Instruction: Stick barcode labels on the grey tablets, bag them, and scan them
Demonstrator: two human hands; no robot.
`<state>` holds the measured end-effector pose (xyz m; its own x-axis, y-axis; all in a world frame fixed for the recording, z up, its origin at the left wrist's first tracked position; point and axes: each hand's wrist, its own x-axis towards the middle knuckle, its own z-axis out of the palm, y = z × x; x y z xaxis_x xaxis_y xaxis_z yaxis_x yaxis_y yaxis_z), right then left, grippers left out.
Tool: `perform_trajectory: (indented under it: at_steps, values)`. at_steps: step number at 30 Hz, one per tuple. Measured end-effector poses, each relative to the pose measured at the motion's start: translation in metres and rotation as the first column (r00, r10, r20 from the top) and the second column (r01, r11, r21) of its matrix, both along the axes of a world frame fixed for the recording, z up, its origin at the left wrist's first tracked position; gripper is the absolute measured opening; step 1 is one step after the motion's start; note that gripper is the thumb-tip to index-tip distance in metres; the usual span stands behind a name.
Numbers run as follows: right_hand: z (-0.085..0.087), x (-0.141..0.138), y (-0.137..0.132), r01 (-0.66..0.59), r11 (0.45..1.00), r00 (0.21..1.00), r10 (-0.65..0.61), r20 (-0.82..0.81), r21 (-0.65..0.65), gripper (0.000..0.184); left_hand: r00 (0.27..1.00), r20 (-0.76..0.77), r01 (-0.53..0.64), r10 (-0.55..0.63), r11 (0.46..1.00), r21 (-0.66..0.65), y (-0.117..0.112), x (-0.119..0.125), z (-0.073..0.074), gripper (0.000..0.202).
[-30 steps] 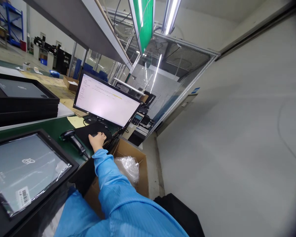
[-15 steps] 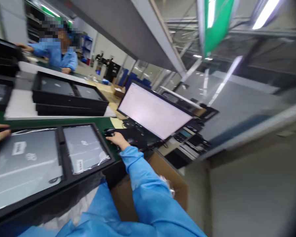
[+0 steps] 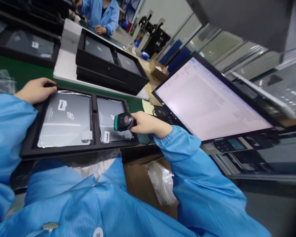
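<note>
My right hand (image 3: 150,123) is closed around the handle of a black and green barcode scanner (image 3: 124,121), above the right part of a black tray (image 3: 95,131). Two film-wrapped tablets lie in the tray. The larger left tablet (image 3: 66,123) has a white barcode label near its top and a camera at its lower right corner. The smaller right tablet (image 3: 107,110) carries a barcode label near its bottom and is partly hidden by the scanner. At the tray's upper left corner, my left hand (image 3: 38,90) grips the edge, its thumb side partly hidden.
A monitor (image 3: 212,102) showing lines of text stands at the right. Behind my tray, more black trays (image 3: 108,70) are stacked on a white board (image 3: 66,49). Clear plastic bags (image 3: 1,82) lie at left. A cardboard box (image 3: 140,181) is below the table edge. A co-worker (image 3: 101,16) sits opposite.
My right hand has lifted the barcode scanner from beside the tray to over the smaller tablet. The view has swung left and down, bringing my left hand and the whole tray into sight.
</note>
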<state>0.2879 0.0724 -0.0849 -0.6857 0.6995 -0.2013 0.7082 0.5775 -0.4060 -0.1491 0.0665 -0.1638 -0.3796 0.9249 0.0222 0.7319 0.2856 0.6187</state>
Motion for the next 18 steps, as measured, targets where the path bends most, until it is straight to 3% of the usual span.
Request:
perform_trajectory:
  at_steps: [4, 13, 16, 18]
  values:
    - [0.003, -0.017, -0.025, -0.083, 0.996, 0.984, 0.086, 0.153, -0.027, 0.015, 1.0, -0.023, -0.016, 0.015, 1.0, -0.024, 0.001, -0.002, -0.001, 0.046]
    - [0.003, -0.009, -0.036, -0.103, 0.981, 0.991, 0.116, 0.066, -0.167, 0.014, 1.0, -0.028, 0.004, -0.004, 1.0, -0.016, 0.0, 0.002, 0.002, 0.047]
    - [0.001, 0.006, -0.028, 0.013, 0.99, 1.0, -0.014, -0.007, -0.143, 0.014, 1.0, -0.027, 0.008, -0.008, 1.0, -0.014, 0.001, 0.004, 0.003, 0.047]
    - [-0.006, 0.02, -0.015, 0.228, 0.969, 0.972, -0.232, -0.029, -0.093, 0.013, 1.0, -0.026, 0.01, -0.01, 1.0, -0.011, 0.002, 0.003, 0.001, 0.048]
